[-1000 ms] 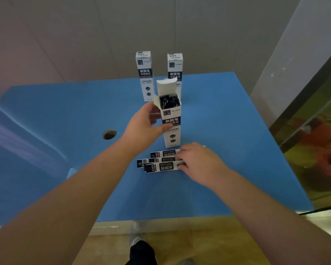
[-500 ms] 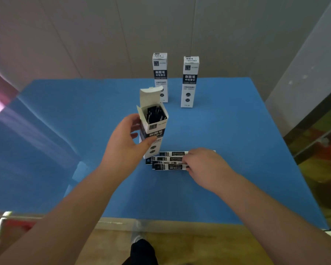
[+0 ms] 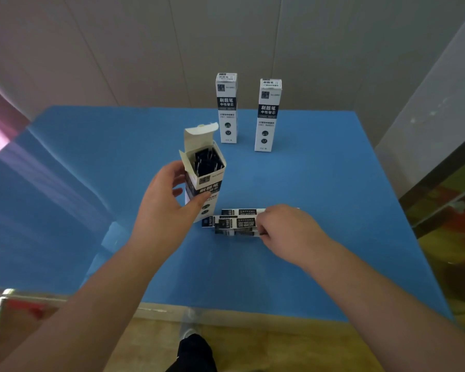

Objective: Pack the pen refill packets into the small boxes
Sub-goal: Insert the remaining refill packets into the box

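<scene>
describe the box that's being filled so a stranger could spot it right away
On the blue table, three tall white-and-black boxes stand upright. Skip the two closed boxes near the far edge. Yours is the open box nearer the person, gripped by the left hand, top flap up, dark packets inside.

I have one view only (head-worn, wide-angle), looking forward and steeply down from close above the near edge of the blue surface (image 3: 333, 183), the far wall filling the top.
</scene>
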{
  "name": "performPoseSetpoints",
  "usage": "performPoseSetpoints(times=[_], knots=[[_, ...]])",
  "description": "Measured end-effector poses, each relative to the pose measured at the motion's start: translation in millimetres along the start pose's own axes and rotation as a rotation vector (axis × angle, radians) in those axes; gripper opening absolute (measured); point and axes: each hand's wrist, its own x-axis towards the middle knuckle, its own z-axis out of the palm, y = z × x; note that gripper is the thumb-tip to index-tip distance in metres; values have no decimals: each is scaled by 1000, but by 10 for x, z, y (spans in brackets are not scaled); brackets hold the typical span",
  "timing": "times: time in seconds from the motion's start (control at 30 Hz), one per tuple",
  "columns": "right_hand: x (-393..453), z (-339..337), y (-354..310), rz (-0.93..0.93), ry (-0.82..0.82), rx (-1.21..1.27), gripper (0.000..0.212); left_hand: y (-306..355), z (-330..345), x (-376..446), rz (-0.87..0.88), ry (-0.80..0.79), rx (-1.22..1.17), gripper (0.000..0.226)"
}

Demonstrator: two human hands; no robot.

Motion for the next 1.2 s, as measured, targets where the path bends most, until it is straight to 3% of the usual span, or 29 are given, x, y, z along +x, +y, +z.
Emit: performPoseSetpoints(times=[0.17, 0.27, 0.47, 0.6, 0.7, 0.8, 1.03, 1.2], knots=[[-49, -251, 114, 37, 24, 199, 6, -94, 1, 2, -15, 28, 36, 59], [-122, -417, 199, 85, 26, 391, 16, -94, 16, -14, -36, 36, 45, 57], [-264, -678, 76, 202, 236, 1252, 6, 64, 79, -106, -1, 18, 76, 42], [-297, -902, -85, 89, 438, 1544, 8, 84, 138, -157, 43, -14, 89, 49], [-290, -982, -169, 84, 594, 1481, 10, 118, 158, -186, 78, -24, 108, 44], [-249, -995, -221, 115, 634, 1375, 11, 154, 166, -212, 104, -27, 135, 45], [-198, -989, -359, 156, 576, 1157, 12, 172, 199, -257, 200, 11, 226, 49], [-166, -959, -452, 95, 375, 845, 7, 211, 226, -242, 255, 30, 267, 49]])
